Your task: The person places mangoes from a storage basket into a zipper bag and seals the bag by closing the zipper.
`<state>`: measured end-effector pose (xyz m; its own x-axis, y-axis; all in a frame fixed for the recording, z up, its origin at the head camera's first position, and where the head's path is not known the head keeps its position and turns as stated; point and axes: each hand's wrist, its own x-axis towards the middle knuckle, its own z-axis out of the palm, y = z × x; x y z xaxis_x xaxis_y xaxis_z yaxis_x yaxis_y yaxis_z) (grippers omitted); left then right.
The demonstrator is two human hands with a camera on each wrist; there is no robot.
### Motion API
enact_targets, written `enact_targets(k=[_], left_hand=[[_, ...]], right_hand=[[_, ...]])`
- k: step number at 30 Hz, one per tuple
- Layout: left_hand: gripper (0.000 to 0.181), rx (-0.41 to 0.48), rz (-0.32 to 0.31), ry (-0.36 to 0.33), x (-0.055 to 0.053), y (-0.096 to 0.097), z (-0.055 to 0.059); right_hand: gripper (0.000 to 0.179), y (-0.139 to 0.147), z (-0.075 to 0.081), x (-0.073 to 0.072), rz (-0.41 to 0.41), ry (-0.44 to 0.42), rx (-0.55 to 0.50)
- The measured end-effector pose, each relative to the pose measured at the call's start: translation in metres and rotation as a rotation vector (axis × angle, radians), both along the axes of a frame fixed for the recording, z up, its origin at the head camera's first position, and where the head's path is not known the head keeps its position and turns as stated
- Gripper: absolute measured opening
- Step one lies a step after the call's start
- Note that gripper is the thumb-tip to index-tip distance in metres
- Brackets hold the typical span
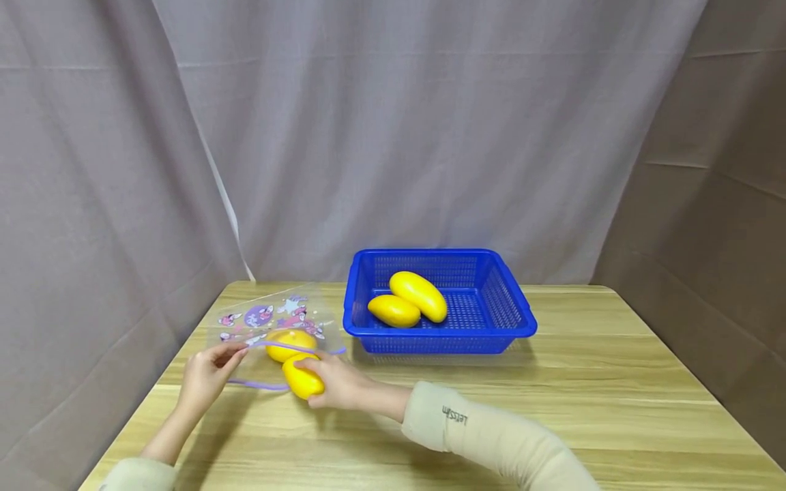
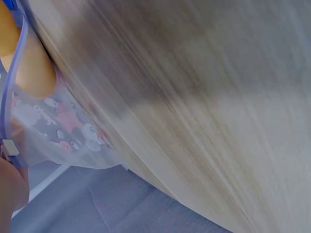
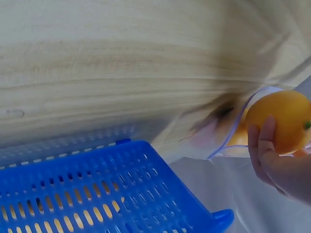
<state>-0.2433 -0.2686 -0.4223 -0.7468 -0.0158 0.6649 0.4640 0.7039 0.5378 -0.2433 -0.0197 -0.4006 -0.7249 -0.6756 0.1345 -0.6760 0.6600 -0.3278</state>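
My left hand pinches the purple-edged mouth of a clear zip bag printed with cartoon figures, holding it up off the table. A white slider shows on that edge beside the left fingers in the left wrist view. Inside the bag lies a yellow mango. My right hand grips another mango right at the bag's mouth, with its thumb and fingers around the fruit. In the head view this held mango overlaps the one inside.
A blue perforated basket stands right of the bag, toward the back of the wooden table. In it lie a long mango and a shorter mango. A grey curtain hangs behind the table.
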Motion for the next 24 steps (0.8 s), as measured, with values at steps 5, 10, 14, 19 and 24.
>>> enact_targets(k=[5,10,14,19,24], left_hand=[[0.009,-0.021,-0.019,-0.007,0.001,0.000,0.000],[0.009,-0.035,-0.030,-0.032,0.001,0.000,0.001],[0.009,-0.054,-0.048,-0.039,0.001,0.002,0.003],[0.009,-0.071,-0.069,-0.018,0.002,0.006,0.007],[0.010,-0.099,-0.069,0.002,0.000,0.007,0.010]], right_hand=[[0.060,-0.002,-0.005,-0.002,-0.019,0.047,0.014],[0.058,-0.005,-0.009,0.000,-0.031,0.133,0.048],[0.059,-0.009,-0.008,0.001,-0.039,0.201,0.051],[0.057,-0.014,-0.010,-0.003,-0.040,0.298,0.041],[0.049,-0.020,-0.013,-0.010,-0.051,0.416,0.021]])
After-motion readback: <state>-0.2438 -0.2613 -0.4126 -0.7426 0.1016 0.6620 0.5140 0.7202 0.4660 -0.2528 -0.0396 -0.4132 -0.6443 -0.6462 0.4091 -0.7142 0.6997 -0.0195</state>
